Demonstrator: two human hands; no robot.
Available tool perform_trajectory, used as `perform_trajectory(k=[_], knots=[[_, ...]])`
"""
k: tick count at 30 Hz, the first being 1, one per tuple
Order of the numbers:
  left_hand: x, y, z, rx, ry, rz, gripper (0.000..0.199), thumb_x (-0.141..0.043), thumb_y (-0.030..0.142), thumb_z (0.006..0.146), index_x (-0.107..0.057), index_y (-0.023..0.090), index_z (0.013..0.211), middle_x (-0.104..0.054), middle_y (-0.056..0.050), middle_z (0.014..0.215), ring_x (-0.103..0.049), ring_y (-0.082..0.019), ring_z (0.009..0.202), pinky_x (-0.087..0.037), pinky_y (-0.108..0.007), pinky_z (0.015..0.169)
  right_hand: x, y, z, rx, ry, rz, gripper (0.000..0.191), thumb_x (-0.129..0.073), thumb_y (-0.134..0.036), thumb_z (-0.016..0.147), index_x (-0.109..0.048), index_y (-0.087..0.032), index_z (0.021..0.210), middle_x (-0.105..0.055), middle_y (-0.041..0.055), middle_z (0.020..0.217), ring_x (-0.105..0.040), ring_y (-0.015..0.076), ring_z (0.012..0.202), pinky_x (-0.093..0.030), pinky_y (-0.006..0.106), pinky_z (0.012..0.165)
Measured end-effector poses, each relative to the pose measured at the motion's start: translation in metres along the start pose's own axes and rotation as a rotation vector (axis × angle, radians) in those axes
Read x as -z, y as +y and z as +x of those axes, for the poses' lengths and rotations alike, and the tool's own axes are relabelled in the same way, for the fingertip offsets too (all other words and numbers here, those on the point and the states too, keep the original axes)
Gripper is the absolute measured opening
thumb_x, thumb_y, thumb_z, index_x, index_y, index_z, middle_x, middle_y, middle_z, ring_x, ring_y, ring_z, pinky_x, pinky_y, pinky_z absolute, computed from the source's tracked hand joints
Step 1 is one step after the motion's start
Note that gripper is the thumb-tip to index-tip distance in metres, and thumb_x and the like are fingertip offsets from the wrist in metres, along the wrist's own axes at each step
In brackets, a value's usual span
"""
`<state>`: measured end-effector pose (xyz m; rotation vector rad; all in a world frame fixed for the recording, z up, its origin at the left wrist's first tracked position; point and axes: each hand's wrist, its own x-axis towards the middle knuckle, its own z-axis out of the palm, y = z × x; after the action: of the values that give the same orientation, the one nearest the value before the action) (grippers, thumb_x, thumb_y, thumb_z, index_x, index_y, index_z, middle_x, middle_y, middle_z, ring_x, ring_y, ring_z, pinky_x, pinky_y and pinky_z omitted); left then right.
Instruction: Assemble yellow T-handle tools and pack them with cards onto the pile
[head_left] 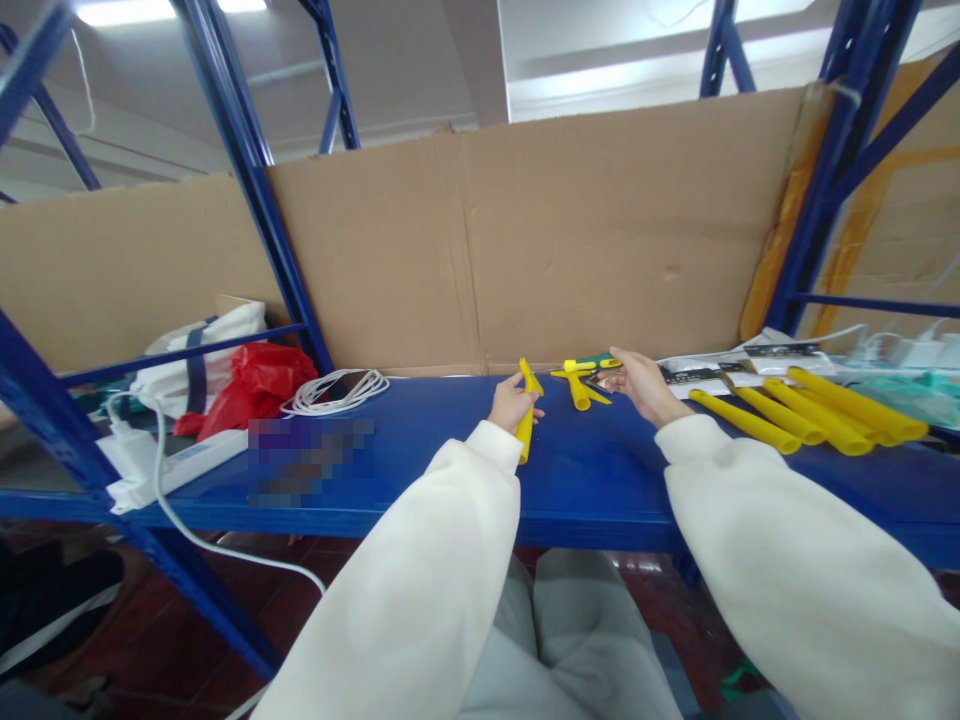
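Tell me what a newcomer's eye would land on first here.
Probably the bright yellow tubes lying side by side at the right of the blue shelf. Next come the hands near the middle: the left hand grips a yellow piece, and the right hand is beside more yellow parts. On the left, a crumpled red bag also stands out.

We stretched our left arm [427,560] and right arm [787,560] forward in loose white sleeves [484,500], above our grey-clad legs [592,630]. Our left hand [512,403] was curled in a grip; our right hand [639,384], apart from it, angled inward, its fingers [619,355] pointing leftward.
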<state>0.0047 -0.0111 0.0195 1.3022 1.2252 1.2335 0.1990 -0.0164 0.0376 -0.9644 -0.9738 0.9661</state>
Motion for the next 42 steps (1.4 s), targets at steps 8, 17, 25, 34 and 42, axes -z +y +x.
perform_trajectory(k=[8,17,25,34,42], knots=[[-0.0006,0.0024,-0.0022,0.007,0.021,-0.001,0.061,-0.069,0.016,0.085,-0.048,0.018,0.143,-0.071,-0.006,0.094,-0.058,-0.006,0.045,-0.042,-0.014,0.038,0.0027,0.0003,0.0010,0.033,-0.087,0.051,0.032,-0.062,-0.046,0.089,-0.056,-0.018,0.075,-0.060,0.0009,0.049,-0.051,0.0087,0.036,-0.041,0.017,0.035],[-0.0001,0.0038,-0.0034,0.012,0.050,0.010,0.062,-0.066,0.011,0.084,-0.049,0.018,0.142,-0.072,-0.006,0.096,-0.058,-0.006,0.044,-0.043,-0.015,0.039,0.0037,0.0007,0.0028,0.005,-0.196,0.127,0.024,-0.052,-0.030,0.097,-0.052,-0.020,0.075,-0.068,0.0007,0.061,-0.060,0.0082,0.047,-0.051,0.017,0.052],[0.0003,0.0027,-0.0023,0.014,0.052,0.025,0.059,-0.064,0.008,0.085,-0.050,0.018,0.141,-0.071,-0.005,0.095,-0.058,-0.005,0.045,-0.042,-0.014,0.038,0.0034,-0.0004,0.0045,0.017,-0.121,0.096,0.025,-0.066,-0.032,0.088,-0.054,-0.018,0.072,-0.063,-0.0007,0.058,-0.055,0.0077,0.044,-0.046,0.017,0.044],[0.0007,0.0021,-0.0013,0.007,0.055,0.040,0.060,-0.067,0.014,0.083,-0.051,0.020,0.141,-0.071,-0.005,0.095,-0.059,-0.006,0.047,-0.042,-0.014,0.039,0.0057,0.0022,0.0032,0.075,-0.143,0.056,0.033,-0.072,-0.046,0.082,-0.053,-0.020,0.073,-0.054,-0.0031,0.048,-0.049,0.0079,0.040,-0.039,0.017,0.038],[0.0011,0.0040,-0.0029,0.009,0.070,0.040,0.056,-0.062,0.008,0.084,-0.053,0.017,0.138,-0.070,-0.007,0.097,-0.058,-0.005,0.045,-0.042,-0.015,0.040,0.0036,-0.0008,0.0009,0.054,-0.185,0.092,0.025,-0.070,-0.036,0.085,-0.055,-0.020,0.074,-0.064,-0.0002,0.058,-0.057,0.0091,0.047,-0.045,0.019,0.046]])
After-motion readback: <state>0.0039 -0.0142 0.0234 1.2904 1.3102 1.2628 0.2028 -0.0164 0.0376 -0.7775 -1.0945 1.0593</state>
